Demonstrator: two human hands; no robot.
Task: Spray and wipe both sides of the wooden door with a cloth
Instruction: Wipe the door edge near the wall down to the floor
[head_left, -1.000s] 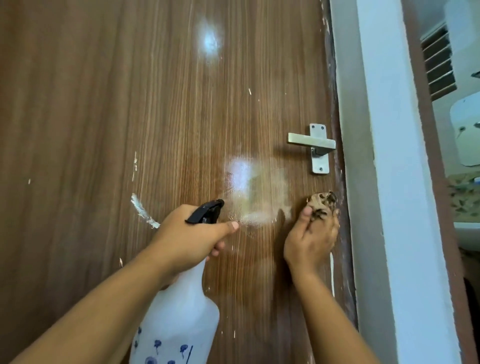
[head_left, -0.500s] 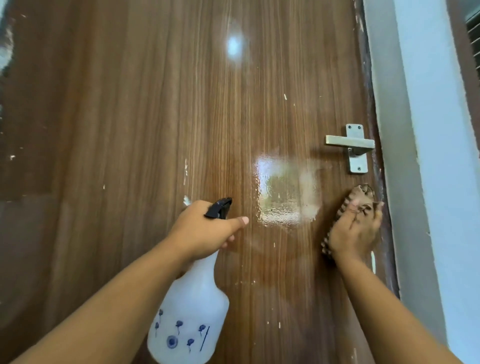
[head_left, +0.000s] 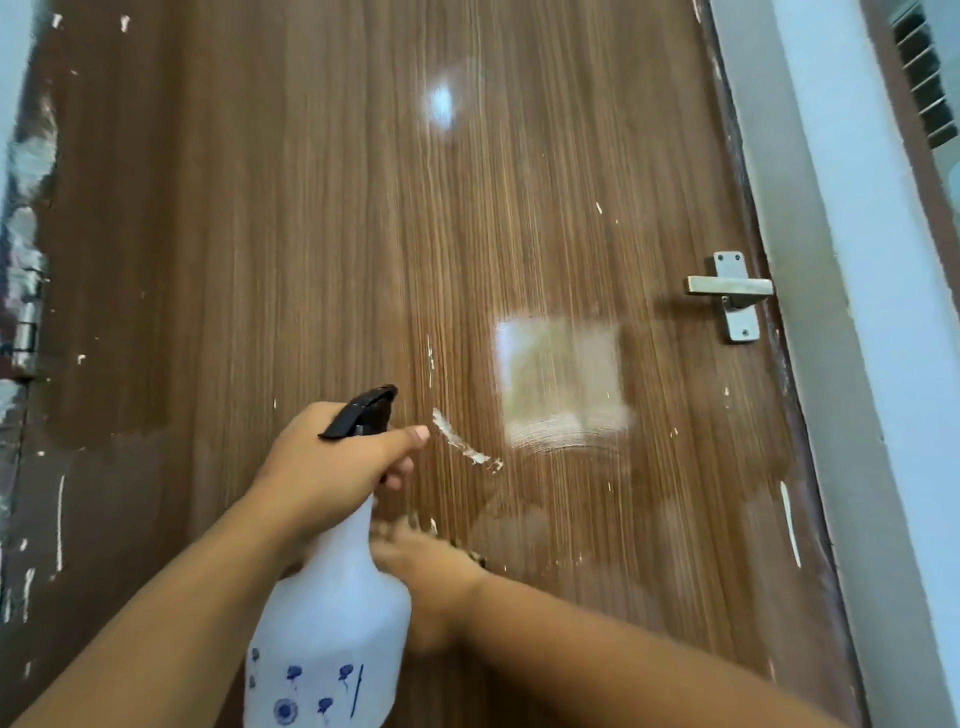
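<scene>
The brown wooden door (head_left: 322, 234) fills the view, with white paint specks and a wet, shiny patch (head_left: 561, 384) left of the metal handle (head_left: 730, 291). My left hand (head_left: 332, 467) grips a white spray bottle (head_left: 332, 634) with a black trigger head (head_left: 363, 410), nozzle toward the door. My right hand (head_left: 426, 571) is blurred, low on the door behind the bottle. It presses on the patterned cloth (head_left: 475, 558), of which only a dark edge shows.
A grey door frame (head_left: 810, 364) and pale wall run down the right side. A louvred vent (head_left: 924, 78) sits at the top right. A hinge (head_left: 26, 332) and flaking paint mark the door's left edge.
My right hand has swept the cloth from below the handle down and left to behind the bottle. The view has shifted, so the handle sits further right.
</scene>
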